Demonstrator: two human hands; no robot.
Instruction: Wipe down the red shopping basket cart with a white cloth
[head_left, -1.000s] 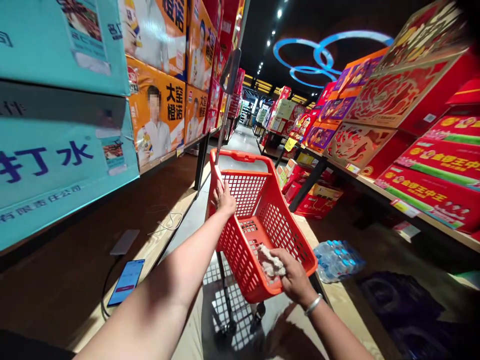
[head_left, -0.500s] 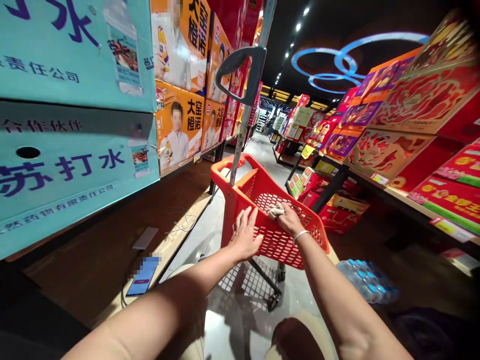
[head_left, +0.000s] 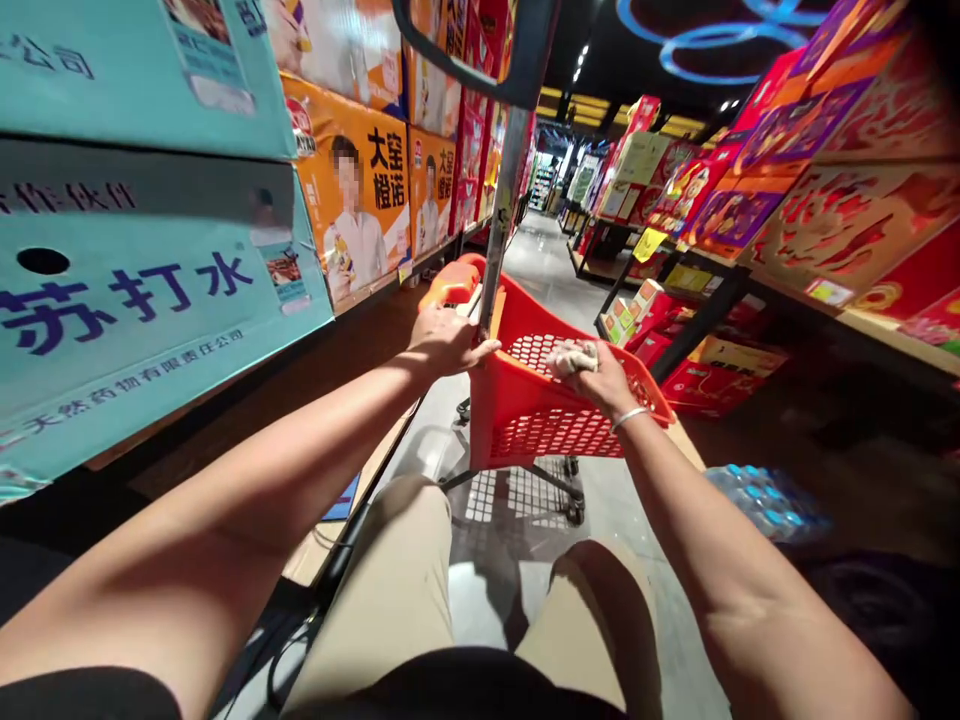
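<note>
A red plastic shopping cart with a perforated basket stands before my knees. My left hand grips its near left corner, thumb stretched across beside the upright metal post; the fingertips are partly hidden. A crumpled whitish cloth is bunched in my right hand, which is closed at the basket's near rim. At the top, a dark grey loop handle joins the post.
Teal cartons and orange drink cartons fill the left shelf. Red and gold gift boxes line the right one. Shrink-wrapped water bottles lie low at right. A phone rests on the lower left ledge, partly behind my arm.
My left hand has moved up and left from the basket's side to the corner by the post. The right hand keeps the cloth over the rim. My view has tilted and shifted.
</note>
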